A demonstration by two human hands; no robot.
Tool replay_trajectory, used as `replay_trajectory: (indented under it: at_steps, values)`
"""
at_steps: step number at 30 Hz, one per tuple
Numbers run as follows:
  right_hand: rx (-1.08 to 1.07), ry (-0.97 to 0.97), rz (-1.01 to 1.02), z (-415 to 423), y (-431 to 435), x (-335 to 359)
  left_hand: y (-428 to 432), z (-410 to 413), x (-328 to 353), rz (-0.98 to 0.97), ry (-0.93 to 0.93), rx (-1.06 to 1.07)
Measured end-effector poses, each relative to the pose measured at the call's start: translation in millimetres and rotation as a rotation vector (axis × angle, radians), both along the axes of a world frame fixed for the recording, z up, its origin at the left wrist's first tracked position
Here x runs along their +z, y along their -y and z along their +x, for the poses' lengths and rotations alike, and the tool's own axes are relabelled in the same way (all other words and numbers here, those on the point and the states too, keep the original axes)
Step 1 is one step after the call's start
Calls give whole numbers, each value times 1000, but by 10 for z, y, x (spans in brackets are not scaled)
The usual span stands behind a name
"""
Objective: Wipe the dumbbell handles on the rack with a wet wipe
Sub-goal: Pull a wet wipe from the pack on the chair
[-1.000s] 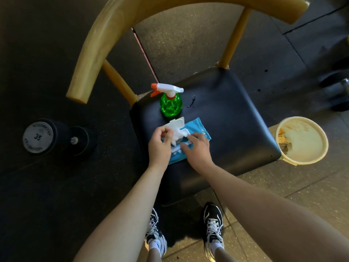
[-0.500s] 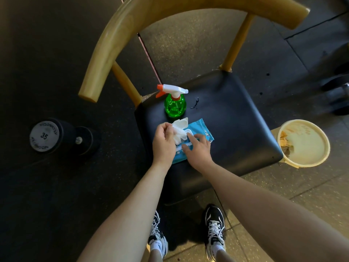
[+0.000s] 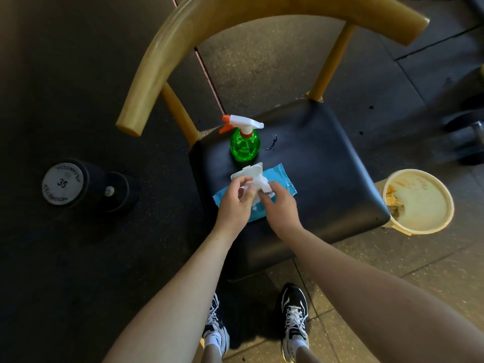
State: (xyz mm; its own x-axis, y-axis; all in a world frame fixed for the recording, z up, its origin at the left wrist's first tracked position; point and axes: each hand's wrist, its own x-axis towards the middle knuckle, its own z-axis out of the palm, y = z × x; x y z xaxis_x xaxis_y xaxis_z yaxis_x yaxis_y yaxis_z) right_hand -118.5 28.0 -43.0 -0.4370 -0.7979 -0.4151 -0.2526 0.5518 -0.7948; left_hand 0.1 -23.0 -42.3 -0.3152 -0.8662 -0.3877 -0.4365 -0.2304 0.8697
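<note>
A blue wet wipe pack [image 3: 281,176] lies on the black chair seat [image 3: 327,163] with its white flip lid [image 3: 247,171] standing open. A white wet wipe [image 3: 262,185] sticks up out of the pack's opening. My left hand [image 3: 235,203] pinches the wipe from the left. My right hand [image 3: 281,208] lies on the pack and grips the wipe's right side with thumb and fingers. A black dumbbell [image 3: 86,187] marked 35 rests on the dark floor left of the chair. No rack is in sight.
A green spray bottle [image 3: 245,144] with a white and orange trigger stands on the seat just behind the pack. The chair's curved wooden backrest [image 3: 235,24] arches over the far side. A cream bucket [image 3: 419,201] sits on the floor at the right. My two shoes [image 3: 293,318] are below the seat.
The wipe has come further up out of the pack. My right hand moved from pressing flat on the pack to gripping the wipe beside my left hand.
</note>
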Motion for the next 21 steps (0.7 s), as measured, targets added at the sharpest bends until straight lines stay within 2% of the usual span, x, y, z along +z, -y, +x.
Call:
replay_trajectory:
  at_steps: [5,8,11,14,18,21]
  values:
    - [-138,-2,4,-75,-9,164,-13,-77,-165,-51,217,-219]
    - [-181,-123,33,-166,-37,190,17,-118,-207,-50,296,-235]
    - [-84,-247,150,-260,-90,168,9,-129,-213,-149,355,-219]
    - [27,-233,219,-260,-123,104,0,-98,-199,-266,464,-258]
    - [209,-248,271,-214,-126,62,5,-15,-249,-264,580,-326]
    - [205,-323,360,-287,-158,95,35,-25,-259,-233,622,-324]
